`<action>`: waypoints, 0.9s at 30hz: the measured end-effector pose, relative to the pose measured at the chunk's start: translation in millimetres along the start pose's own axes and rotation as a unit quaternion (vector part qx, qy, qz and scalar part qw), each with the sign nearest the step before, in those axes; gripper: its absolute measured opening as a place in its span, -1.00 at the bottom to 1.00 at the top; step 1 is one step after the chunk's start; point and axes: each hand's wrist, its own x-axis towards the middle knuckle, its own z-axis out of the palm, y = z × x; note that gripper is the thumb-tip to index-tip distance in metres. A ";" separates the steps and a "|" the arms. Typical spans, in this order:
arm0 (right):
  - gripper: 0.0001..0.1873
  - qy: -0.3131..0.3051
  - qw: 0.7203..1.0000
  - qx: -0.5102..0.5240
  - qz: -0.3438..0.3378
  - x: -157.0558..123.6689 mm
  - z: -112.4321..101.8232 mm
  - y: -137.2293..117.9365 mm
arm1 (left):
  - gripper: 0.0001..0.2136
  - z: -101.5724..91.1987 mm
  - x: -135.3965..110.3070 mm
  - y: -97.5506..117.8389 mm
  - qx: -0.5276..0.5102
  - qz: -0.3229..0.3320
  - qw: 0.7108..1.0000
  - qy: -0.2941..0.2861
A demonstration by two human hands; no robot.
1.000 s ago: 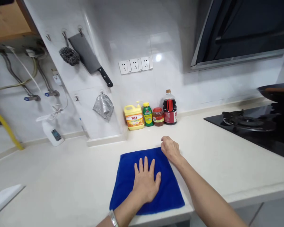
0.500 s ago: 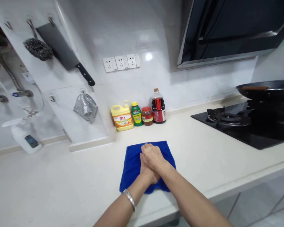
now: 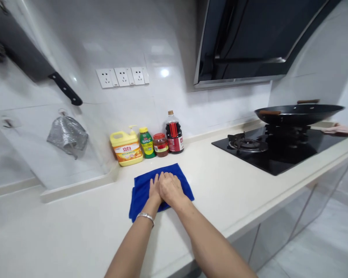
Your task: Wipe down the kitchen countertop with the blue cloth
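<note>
A blue cloth lies on the pale countertop, a little in front of a row of bottles. Its left side looks rumpled and doubled. My left hand, below a silver bangle, presses on the cloth with its visible fingers stretched forward. Against and partly over it sits my right hand, its fingers bunched and bent down onto the cloth. The right fingertips and part of the left hand are hidden. Just behind the cloth stand a yellow detergent jug, a green bottle, a red-lidded jar and a dark sauce bottle.
On the right, a black gas hob with a wok sits beneath a range hood. At left a cleaver and a silvery cloth hang on the wall. The counter's front edge runs close to my right forearm.
The view has turned right, showing more of the hob and wok. Both hands and the cloth have moved nearer the bottles, and the cloth has twisted. My left fingers show more now.
</note>
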 end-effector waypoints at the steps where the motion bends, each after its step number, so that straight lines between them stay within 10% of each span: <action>1: -0.68 0.000 1.000 -0.004 -0.019 -2.5 -4.2 6.1 | -0.47 -3.6 -1.8 -3.9 -0.005 -0.007 1.000 -0.009; 17: -0.70 -0.053 0.998 -0.026 -0.003 -21.1 -17.8 25.9 | -0.44 -27.3 -118.0 -128.4 -0.018 -0.205 0.978 -0.024; 27: -0.68 -0.074 0.997 -0.032 -0.011 -29.6 -22.6 17.5 | -0.43 -33.0 -181.6 -113.5 0.008 -0.255 0.966 -0.030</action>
